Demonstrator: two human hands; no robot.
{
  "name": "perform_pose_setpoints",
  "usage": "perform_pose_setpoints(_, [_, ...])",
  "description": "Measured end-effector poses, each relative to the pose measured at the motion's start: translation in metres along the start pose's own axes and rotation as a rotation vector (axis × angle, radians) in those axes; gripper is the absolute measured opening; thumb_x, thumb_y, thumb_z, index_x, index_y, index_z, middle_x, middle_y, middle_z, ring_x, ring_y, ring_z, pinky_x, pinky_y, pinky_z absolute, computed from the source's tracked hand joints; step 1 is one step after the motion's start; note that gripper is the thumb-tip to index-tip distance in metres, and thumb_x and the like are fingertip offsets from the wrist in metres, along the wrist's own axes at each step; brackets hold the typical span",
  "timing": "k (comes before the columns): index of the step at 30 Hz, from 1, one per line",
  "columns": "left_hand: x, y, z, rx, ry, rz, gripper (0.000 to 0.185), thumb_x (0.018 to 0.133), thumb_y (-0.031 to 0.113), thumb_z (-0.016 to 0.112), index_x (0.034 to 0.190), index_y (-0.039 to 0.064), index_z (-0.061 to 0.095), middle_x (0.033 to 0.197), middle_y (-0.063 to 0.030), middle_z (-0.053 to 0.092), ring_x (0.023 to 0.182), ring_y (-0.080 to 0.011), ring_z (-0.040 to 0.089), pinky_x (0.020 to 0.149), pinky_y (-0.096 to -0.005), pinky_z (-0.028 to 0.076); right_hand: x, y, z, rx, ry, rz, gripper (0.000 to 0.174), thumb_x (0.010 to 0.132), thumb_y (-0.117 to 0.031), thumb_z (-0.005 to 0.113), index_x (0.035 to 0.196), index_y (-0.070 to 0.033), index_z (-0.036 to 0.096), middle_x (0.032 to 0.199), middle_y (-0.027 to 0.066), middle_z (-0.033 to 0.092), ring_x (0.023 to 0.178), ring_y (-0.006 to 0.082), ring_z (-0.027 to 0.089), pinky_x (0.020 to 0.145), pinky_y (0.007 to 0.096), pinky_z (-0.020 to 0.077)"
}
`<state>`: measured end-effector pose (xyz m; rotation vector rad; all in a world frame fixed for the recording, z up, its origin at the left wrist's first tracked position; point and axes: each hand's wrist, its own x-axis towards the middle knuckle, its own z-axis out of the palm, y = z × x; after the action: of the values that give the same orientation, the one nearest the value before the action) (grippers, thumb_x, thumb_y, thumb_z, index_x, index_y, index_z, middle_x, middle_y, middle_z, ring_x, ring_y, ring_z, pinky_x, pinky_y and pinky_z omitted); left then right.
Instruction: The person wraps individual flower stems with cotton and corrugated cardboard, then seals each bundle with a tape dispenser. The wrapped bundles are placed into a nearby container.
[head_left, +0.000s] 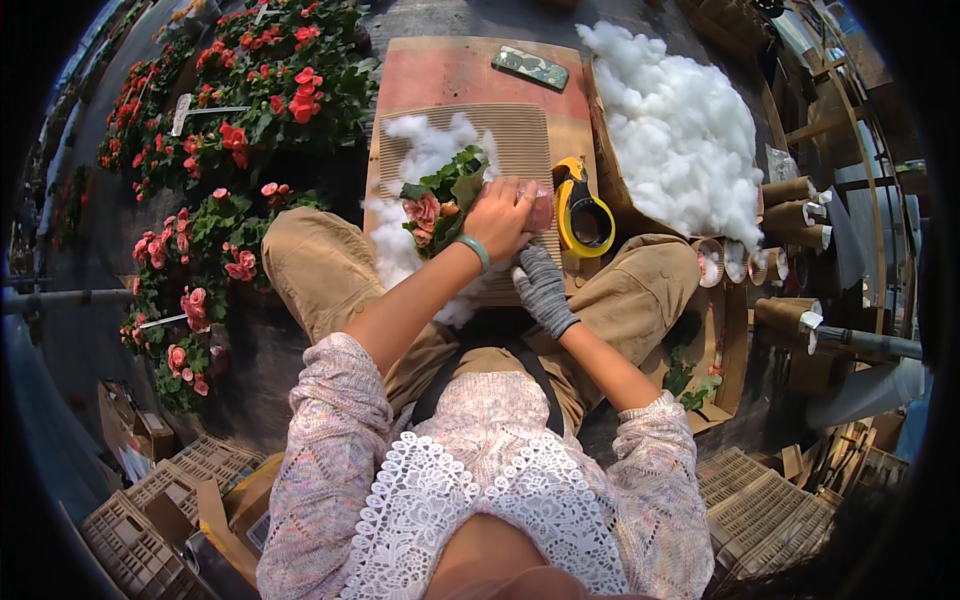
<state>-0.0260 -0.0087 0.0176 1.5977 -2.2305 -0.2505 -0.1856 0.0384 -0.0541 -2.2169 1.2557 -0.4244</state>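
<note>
A potted begonia with pink blooms (422, 211) lies on its side over a sheet of corrugated cardboard (517, 124), its leaves towards the left. My bare left hand (501, 217), with a green bangle at the wrist, is closed over the plant's reddish pot (538, 206). My right hand (544, 281), in a grey knit glove, is just below the pot; its fingertips are near my left hand, and whether they touch the pot is hidden. White fibre stuffing (397, 244) lies under and around the plant. A yellow tape dispenser (604, 244) rests right of the pot.
A phone in a patterned case (529, 67) lies on the board's far end. To the right stands a cardboard box (611, 161) heaped with white stuffing (675, 127), beside rolled cardboard tubes (787, 202). Flowering begonias (285, 97) crowd the left. Plastic crates (772, 510) stand behind on both sides.
</note>
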Motion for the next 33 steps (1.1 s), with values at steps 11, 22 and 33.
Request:
perform_pose_setpoints(11, [-0.002,0.002,0.035,-0.087,0.037,0.032,0.089,0.064,0.024,0.075,0.139,0.008,0.030,0.131,-0.0240,0.037,0.117,-0.0420,0.040,0.097,-0.0458,0.038,-0.048,0.038,-0.008,0.733,0.049,0.644,0.056,0.082,-0.001,0.059,0.133,0.002,0.036,0.099,0.0112,0.058,0.074,0.0151,0.056,0.059,0.0243,0.0501])
perform_pose_setpoints(22, [0.004,-0.009,0.029,0.271,-0.171,0.103,0.091,0.073,0.011,0.065,0.147,0.022,0.014,0.145,-0.0257,0.019,0.124,-0.0410,0.036,0.103,-0.0459,0.033,-0.054,0.003,-0.034,0.380,0.200,0.480,0.053,0.071,0.009,0.058,0.122,-0.004,0.050,0.116,0.0103,0.054,0.106,0.0221,0.054,0.092,0.0303,0.0455])
perform_pose_setpoints(33, [0.029,-0.012,-0.015,-0.191,-0.561,-0.112,0.097,0.078,0.056,0.059,0.148,0.011,0.008,0.149,-0.0290,0.008,0.136,-0.0454,0.017,0.110,-0.0460,0.021,0.043,0.027,-0.094,-0.212,0.363,-0.464,0.022,0.073,-0.010,0.068,0.094,-0.008,0.062,0.112,0.0109,0.059,0.099,0.0314,0.057,0.085,0.0410,0.0470])
